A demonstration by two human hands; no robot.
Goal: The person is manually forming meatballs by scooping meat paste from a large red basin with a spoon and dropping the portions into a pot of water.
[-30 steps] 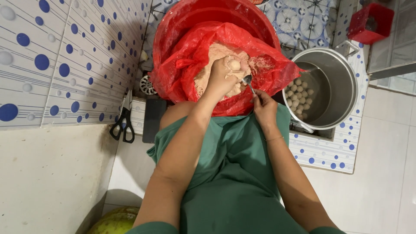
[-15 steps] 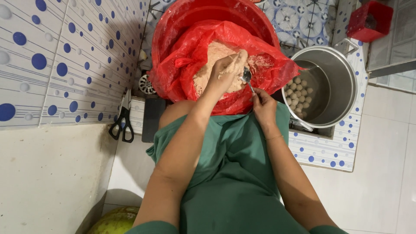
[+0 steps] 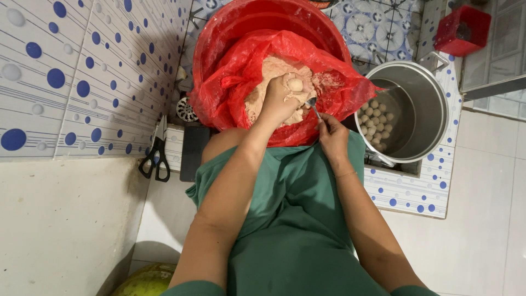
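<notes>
Tiled floor; left hand (image 3: 282, 98) squeezes paste, half hiding the ball; right hand (image 3: 331, 137) grips a spoon (image 3: 312, 104).

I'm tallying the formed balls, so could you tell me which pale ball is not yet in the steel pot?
The ball poking from the left hand over the red-lined basin; the others float in the steel pot.

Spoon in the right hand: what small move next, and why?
Probably slide the spoon under the ball squeezed up from the left hand's grip and scoop it off; the ball looks formed, and the steel pot beside holds similar balls.
</notes>
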